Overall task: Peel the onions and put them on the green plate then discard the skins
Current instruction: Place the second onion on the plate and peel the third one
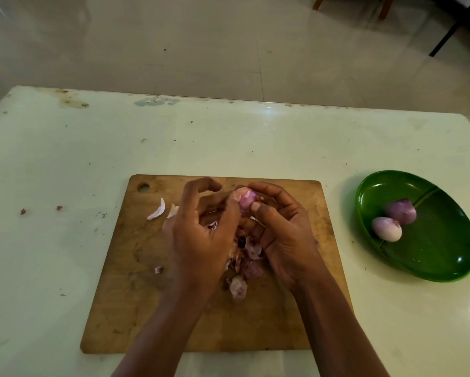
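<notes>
over the cutting board [146,308] the left hand [201,229] curls against the onion [246,200] to steady it. the right hand [282,235] pinches it, seemingly lifting skin, so the skins [244,268] drop below. two peeled onions [401,210] wait on the green plate [364,191]. stained pale bench [65,159], glossy floor [201,50] beyond.

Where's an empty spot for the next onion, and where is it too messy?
The green plate has bare room across its near and right side, beside the two peeled onions at its left. The cutting board is bare along its near edge. Its middle is crowded: skins pile under the left hand and right hand holding the onion.
</notes>
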A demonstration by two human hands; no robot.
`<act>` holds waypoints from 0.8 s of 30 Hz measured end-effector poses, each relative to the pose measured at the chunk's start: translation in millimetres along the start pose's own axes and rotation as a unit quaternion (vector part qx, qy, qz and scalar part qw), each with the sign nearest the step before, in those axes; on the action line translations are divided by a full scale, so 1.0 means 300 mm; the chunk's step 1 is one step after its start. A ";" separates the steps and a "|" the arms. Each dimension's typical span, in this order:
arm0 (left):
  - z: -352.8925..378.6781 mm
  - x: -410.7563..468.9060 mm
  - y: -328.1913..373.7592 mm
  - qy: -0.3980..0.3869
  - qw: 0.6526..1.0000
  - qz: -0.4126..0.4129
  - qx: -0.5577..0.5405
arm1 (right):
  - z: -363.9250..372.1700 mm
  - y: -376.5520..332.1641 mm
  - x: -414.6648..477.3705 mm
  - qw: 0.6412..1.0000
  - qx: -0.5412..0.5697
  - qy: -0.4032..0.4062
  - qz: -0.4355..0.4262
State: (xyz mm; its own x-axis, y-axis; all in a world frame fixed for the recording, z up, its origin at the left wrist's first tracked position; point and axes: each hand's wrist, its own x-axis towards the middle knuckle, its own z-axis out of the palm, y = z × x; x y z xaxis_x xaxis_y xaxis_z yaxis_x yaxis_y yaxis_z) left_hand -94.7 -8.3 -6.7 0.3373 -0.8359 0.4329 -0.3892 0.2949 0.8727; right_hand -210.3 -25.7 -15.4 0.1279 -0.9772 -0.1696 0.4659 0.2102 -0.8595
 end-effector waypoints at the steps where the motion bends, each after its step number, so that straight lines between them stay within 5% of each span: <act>1: 0.001 0.000 -0.003 -0.020 0.999 0.023 0.018 | -0.001 -0.001 0.001 1.000 0.001 0.003 -0.001; 7: -0.009 -0.003 -0.039 -0.080 0.977 0.129 0.150 | -0.001 -0.009 0.000 1.000 -0.020 -0.006 -0.011; 14: -0.024 0.001 -0.050 -0.103 0.961 0.159 0.201 | 0.004 -0.005 0.000 0.998 -0.053 0.022 -0.006; 20: -0.027 0.012 -0.050 -0.005 0.993 0.036 0.113 | 0.010 -0.039 0.001 0.993 0.096 0.063 0.018; 24: -0.021 0.015 -0.059 -0.037 0.993 0.024 0.108 | 0.008 -0.040 0.004 0.988 0.126 0.084 0.043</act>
State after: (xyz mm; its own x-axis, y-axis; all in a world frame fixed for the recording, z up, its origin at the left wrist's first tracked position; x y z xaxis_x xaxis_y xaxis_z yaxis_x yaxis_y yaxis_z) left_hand -80.9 -14.4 -18.8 0.2535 -0.8573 0.4480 -0.5804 0.2357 0.7795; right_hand -213.6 -29.4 -4.3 0.0395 -0.9427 -0.3313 0.6651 0.2722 -0.6953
